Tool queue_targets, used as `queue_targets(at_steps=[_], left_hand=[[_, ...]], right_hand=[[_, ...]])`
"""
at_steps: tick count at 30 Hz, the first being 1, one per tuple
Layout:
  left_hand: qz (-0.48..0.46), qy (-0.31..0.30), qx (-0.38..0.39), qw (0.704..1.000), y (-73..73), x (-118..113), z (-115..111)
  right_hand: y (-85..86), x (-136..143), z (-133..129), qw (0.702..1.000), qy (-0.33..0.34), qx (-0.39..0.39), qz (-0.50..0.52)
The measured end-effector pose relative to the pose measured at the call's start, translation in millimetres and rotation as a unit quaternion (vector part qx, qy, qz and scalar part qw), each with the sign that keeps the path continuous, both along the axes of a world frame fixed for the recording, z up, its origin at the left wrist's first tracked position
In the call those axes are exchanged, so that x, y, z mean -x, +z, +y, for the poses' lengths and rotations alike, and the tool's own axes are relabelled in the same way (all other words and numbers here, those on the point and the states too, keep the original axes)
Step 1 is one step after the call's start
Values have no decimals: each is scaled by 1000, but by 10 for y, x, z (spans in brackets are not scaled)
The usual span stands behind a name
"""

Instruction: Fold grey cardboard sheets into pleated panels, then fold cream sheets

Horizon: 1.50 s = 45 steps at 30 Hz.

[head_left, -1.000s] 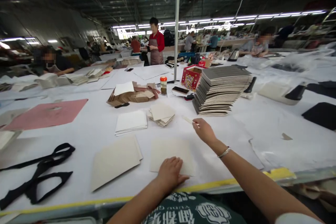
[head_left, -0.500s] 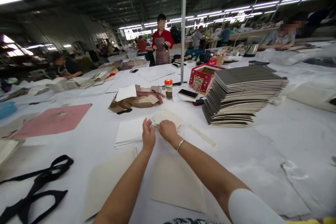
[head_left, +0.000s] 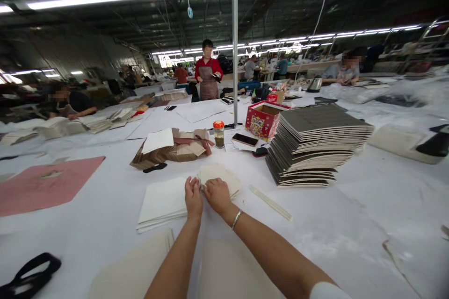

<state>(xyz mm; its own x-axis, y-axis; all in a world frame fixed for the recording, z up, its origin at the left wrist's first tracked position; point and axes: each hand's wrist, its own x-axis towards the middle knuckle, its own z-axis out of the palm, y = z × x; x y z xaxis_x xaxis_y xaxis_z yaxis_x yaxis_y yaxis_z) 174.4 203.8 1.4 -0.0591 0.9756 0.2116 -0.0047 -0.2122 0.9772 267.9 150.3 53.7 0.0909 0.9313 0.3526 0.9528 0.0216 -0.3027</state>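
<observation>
My left hand (head_left: 193, 197) is at the right edge of a stack of white sheets (head_left: 162, 201), its fingers curled inward and close to those of the other hand. My right hand (head_left: 217, 195), with a bracelet on the wrist, bends its fingers down at the left corner of a small pile of cream sheets (head_left: 226, 177). The fingertips of both hands nearly meet there, and what lies between them is too small to make out. Closer to me, a cream panel (head_left: 131, 268) lies on the left and another pale panel (head_left: 233, 271) lies between my forearms.
A tall stack of dark-faced boards (head_left: 315, 145) stands at right. Beyond my hands are brown bundled pieces (head_left: 175, 149), a jar (head_left: 219, 134), a phone (head_left: 245, 139) and a red box (head_left: 263, 119) near a metal pole (head_left: 235, 56). A pale strip (head_left: 271, 203) lies right; black straps (head_left: 31, 273) lie left.
The view has tilted up, so the table items sit lower and black straps partly leave the frame. Both hands stay at the same place between the white and cream sheets, fingers slightly closer.
</observation>
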Motion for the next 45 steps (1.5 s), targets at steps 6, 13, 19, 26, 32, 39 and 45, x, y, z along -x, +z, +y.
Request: queue_targets(at_steps=[6,13,19,26,32,39,45], left_hand=[[58,-20,8,998,8,2,-49],[46,-25,68,996,-24,96,53],[70,-50,75,993,-15,119,128],[120,-63,46,990,-10,99,71],[204,-61,13,977,117,200,149],[341,-76,-96,932,520,38,312],[451,-137,-126,873,628,-522,592]], right_hand=[[9,-28,-39,999,0,27,23],[137,266,99,994,-40,76,-68],[105,263,163,991,-19,93,-92],[12,167,180,989,6,83,-120],[32,-4,177,999,-1,52,-17],[198,-812,330,971,-188,115,95],[36,-964,399,971,-132,164,109]])
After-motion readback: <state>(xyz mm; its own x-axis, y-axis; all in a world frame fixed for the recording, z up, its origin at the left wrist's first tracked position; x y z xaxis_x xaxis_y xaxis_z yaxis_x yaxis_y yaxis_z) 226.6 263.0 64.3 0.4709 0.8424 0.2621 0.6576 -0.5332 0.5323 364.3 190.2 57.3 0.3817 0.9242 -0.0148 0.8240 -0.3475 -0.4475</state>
